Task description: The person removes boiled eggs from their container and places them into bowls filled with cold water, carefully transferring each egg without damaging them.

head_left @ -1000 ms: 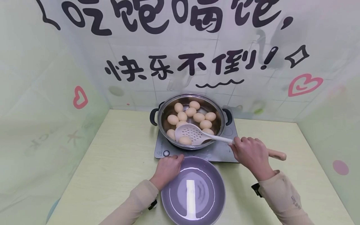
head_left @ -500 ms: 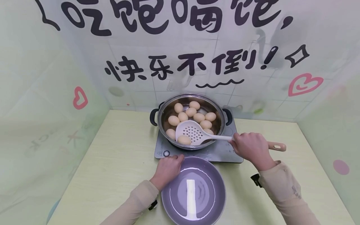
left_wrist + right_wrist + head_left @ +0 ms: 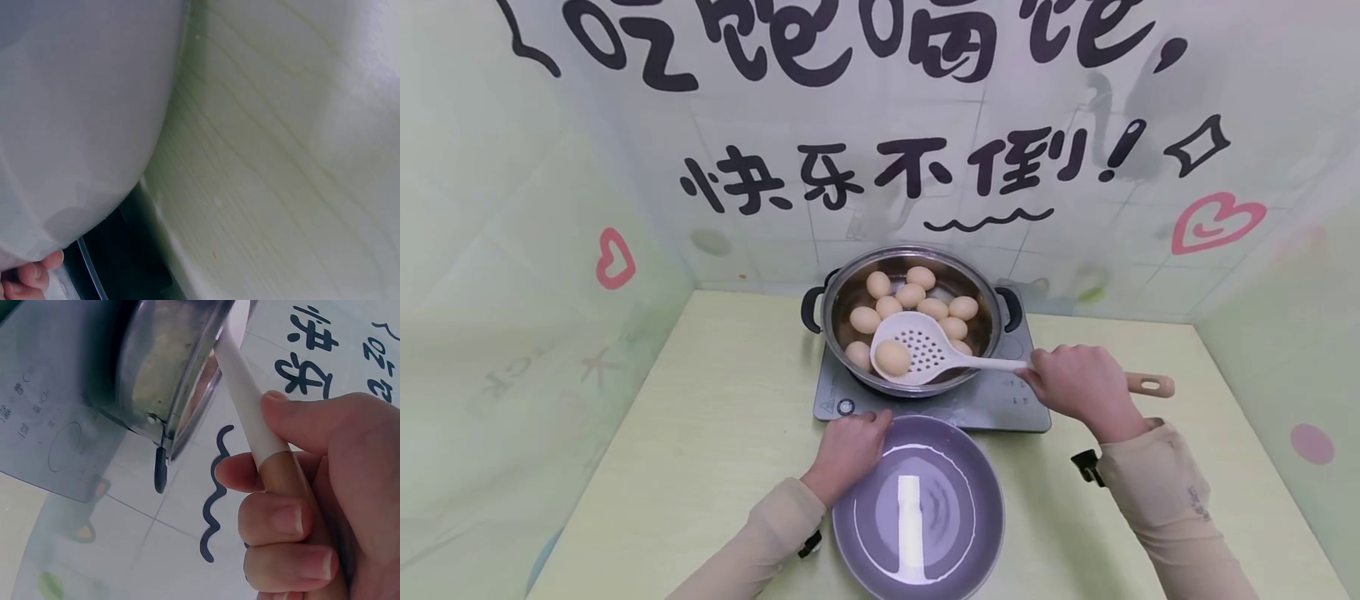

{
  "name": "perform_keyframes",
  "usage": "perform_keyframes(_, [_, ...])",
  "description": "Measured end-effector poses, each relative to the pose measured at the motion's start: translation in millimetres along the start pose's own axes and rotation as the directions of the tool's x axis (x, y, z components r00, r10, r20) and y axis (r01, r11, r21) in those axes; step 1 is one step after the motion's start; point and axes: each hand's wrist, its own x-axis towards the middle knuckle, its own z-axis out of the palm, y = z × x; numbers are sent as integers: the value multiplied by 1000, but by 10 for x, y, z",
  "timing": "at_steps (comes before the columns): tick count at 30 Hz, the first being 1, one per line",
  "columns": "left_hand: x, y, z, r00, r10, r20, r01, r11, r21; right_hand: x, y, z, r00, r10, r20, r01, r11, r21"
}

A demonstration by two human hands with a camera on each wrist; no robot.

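Note:
My right hand (image 3: 1086,390) grips the handle of a white slotted spoon (image 3: 928,337), whose wooden end juts out to the right. One egg (image 3: 892,358) lies on the spoon's perforated head, over the near side of a steel pot (image 3: 989,342). Several other eggs (image 3: 865,320) rest in the pot, some partly hidden by the spoon. In the right wrist view, thumb and fingers wrap the spoon's handle (image 3: 284,472). My left hand (image 3: 850,450) holds the far left rim of a grey-purple bowl (image 3: 925,427); its fingertips (image 3: 34,275) show at the bowl's edge in the left wrist view.
The pot stands on a flat grey induction cooker (image 3: 992,408), its black side handles (image 3: 809,310) sticking out. The cooker and bowl are on a pale wood-grain table (image 3: 715,400). Printed sheeting (image 3: 880,217) encloses the back and both sides.
The spoon has risen and levelled, and the egg now lies further in on its head instead of at the near edge. My right hand has moved slightly up; the left hand stays at the bowl.

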Motion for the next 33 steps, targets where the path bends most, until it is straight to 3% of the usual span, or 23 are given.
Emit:
perform_keyframes(7, [3,-10,-9,1000,2,-1,-2,1000,4,-117,35,-212,999,41,35,-43,998,50])
perform_keyframes(16, [11,-13,4,1000,17,-24,-17,1000,-6,-502,33,-425,997,78,10,-78,993,91])
perform_keyframes(26, [30,-32,23,1000,18,6,-18,1000,2,-960,-35,-479,992,129,-13,-127,988,89])
perform_keyframes(33, [31,-26,16,1000,-1,23,2,1000,-15,-1261,-171,-442,976,211,52,-216,971,104])
